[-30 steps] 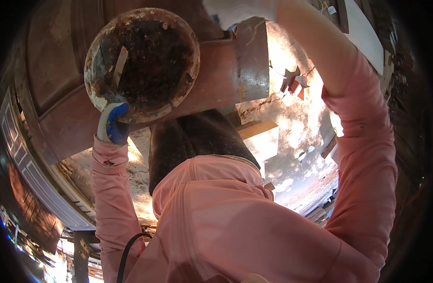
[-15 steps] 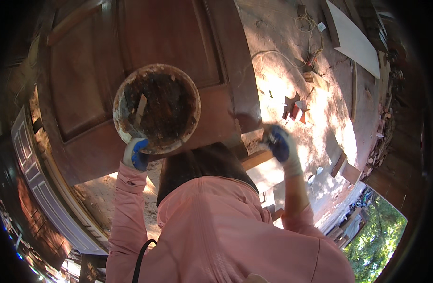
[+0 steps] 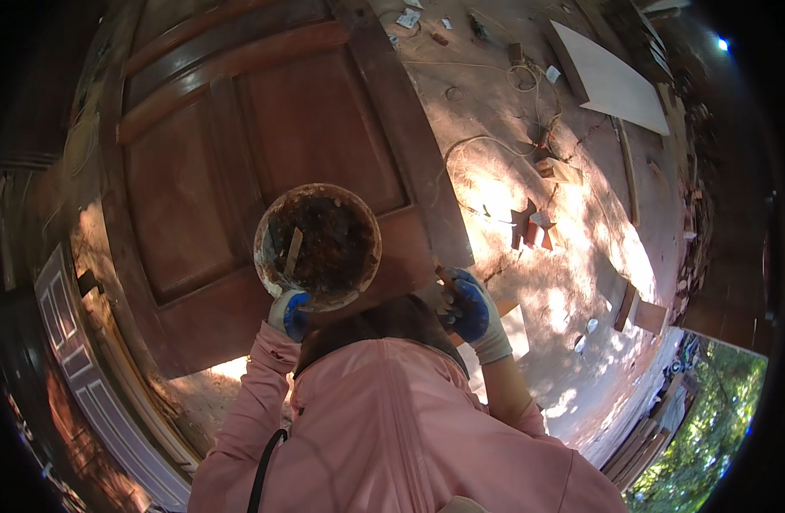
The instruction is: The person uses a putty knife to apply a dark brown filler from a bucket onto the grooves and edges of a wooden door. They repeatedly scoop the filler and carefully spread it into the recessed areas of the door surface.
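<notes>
My left hand [image 3: 295, 315], in a white and blue work glove, grips the near rim of a round, stained bucket [image 3: 374, 253]. Dark brown residue coats its inside, and a flat wooden stick [image 3: 294, 250] leans in it. Below the bucket lies a large reddish-brown panelled door [image 3: 307, 128]. At the door's near right corner, my right hand [image 3: 471, 309], gloved alike, is closed around a small brown tool [image 3: 444, 275]. The tool's end points toward the door edge; its kind is unclear, as the fingers cover most of it.
A pale panelled door [image 3: 93, 385] leans at the left. On the sunlit dirt floor to the right are a cable [image 3: 495, 141], wood offcuts [image 3: 563, 171] and a red and dark object [image 3: 536, 232]. Farther off lies a white board [image 3: 614, 81]. Stacked wood lines the right side.
The view has shifted, showing more of the door's far part. My right hand has come in from farther right to the door's near corner. My left hand keeps hold of the bucket.
</notes>
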Tool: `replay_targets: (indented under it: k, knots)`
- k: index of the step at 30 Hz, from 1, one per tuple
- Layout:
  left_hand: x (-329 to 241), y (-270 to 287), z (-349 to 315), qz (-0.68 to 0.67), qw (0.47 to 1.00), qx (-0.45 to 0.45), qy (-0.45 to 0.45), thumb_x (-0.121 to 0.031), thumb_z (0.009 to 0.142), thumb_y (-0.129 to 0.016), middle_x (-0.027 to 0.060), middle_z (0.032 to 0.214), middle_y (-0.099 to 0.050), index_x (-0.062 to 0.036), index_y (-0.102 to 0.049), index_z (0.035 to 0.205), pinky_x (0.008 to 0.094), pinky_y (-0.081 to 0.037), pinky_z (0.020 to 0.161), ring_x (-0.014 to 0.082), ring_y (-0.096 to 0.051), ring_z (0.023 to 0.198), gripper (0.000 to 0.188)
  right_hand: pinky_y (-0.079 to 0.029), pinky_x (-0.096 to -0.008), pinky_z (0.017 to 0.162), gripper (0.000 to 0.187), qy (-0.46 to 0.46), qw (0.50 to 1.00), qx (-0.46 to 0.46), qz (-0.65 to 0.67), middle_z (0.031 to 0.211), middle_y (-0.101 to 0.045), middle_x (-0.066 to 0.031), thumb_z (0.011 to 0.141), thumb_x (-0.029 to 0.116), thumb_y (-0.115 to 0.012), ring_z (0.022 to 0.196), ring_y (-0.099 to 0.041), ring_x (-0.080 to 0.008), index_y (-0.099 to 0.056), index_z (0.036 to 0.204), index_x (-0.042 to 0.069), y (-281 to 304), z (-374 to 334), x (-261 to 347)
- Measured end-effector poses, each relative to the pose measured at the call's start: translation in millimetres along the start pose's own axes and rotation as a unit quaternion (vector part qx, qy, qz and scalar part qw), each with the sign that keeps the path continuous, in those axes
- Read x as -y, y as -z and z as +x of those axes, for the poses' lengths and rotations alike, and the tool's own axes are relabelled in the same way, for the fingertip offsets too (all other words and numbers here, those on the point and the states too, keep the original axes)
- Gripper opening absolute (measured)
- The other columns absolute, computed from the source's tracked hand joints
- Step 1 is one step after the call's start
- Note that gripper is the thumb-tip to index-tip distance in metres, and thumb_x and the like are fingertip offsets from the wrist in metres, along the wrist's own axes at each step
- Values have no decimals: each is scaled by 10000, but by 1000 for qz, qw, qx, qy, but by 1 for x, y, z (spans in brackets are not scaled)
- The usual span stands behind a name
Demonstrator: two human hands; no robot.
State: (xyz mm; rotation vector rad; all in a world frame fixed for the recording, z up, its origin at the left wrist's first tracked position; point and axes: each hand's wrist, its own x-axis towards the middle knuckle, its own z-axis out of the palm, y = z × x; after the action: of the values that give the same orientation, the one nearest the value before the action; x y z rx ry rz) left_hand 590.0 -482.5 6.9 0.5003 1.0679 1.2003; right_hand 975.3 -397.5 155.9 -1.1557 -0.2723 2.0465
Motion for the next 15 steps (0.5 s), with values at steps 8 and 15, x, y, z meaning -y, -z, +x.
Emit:
replay_targets:
  k: [8,15]
  knots:
    - [22,17,12,286,937,70,-189,-140,908,-656,77,1184,-663,-47,-632,1211,397,-532,958,257,-647,1080,318,-392,-264,583,284,50,997,-57,6,832,-538,-23,1000,205,-602,624,-436,-99,-586,1232,41,-15,-3,0]
    - [46,49,1,-166,982,-51,78,-121,921,-575,136,1300,-664,-30,-615,1310,476,-458,1116,319,-619,1221,401,-393,-272,606,459,104,994,-23,10,819,-534,-20,1018,288,-602,629,-444,-108,-549,1409,54,36,30,73]
